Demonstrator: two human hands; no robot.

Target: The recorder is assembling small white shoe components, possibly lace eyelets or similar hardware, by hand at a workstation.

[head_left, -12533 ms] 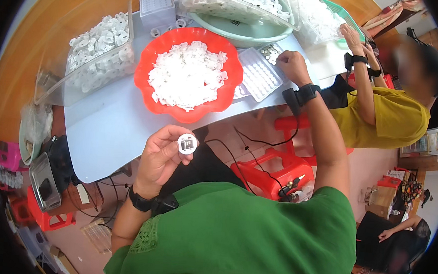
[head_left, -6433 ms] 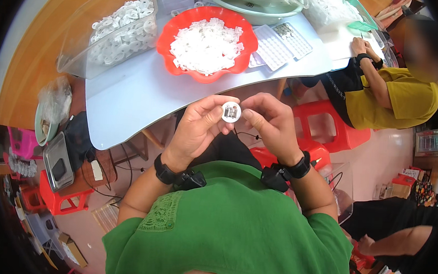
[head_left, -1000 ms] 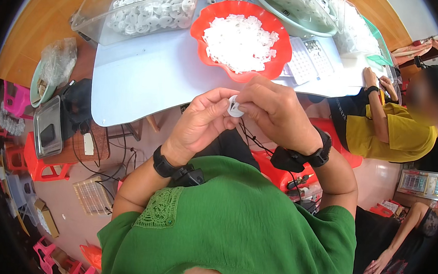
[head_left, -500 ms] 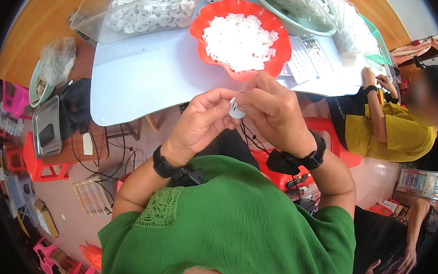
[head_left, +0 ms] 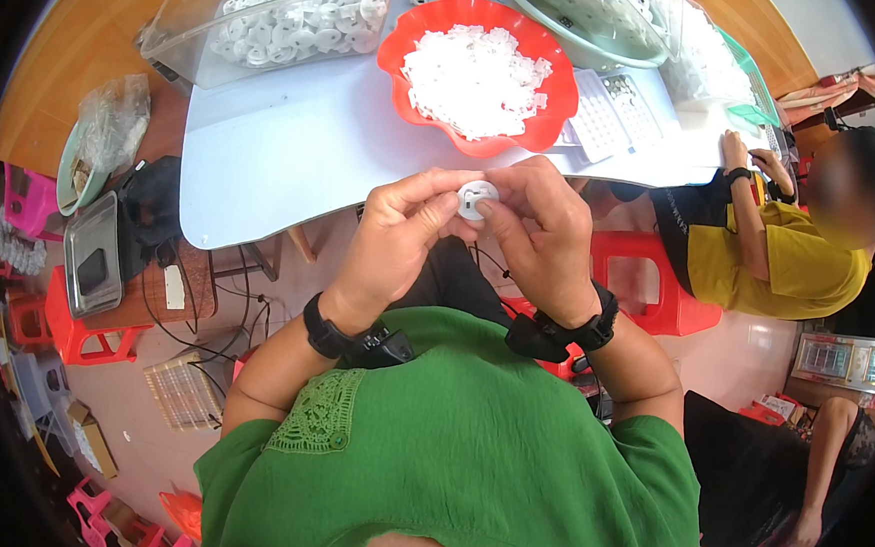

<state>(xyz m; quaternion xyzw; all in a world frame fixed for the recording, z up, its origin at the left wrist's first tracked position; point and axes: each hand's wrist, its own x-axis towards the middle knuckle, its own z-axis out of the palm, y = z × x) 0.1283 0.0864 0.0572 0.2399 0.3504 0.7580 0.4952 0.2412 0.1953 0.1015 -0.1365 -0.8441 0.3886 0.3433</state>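
Note:
Between my two hands, just off the table's near edge, is a small round white plastic disc point(head_left: 477, 198) with a slot in its middle. My left hand point(head_left: 400, 233) pinches its left edge between thumb and fingers. From the other side my right hand point(head_left: 545, 230) grips it, the thumb pressed on its face near the slot. Beyond my hands a red bowl point(head_left: 394, 88) with a wavy rim holds a heap of small, whitish clear plastic pieces point(head_left: 477, 80). A clear bin point(head_left: 201, 48) at the far left contains many similar white discs point(head_left: 307, 25).
The pale table point(head_left: 275, 148) ends in front of me. A green basin point(head_left: 611, 54) and a white sheet point(head_left: 597, 118) are right of the bowl. A person in yellow point(head_left: 784, 260) sits at the right near a red stool point(head_left: 647, 286). A metal tray point(head_left: 98, 253) lies left.
My right hand has come down and turned, its thumb now on the disc's face. The disc has tilted to show its round front more fully.

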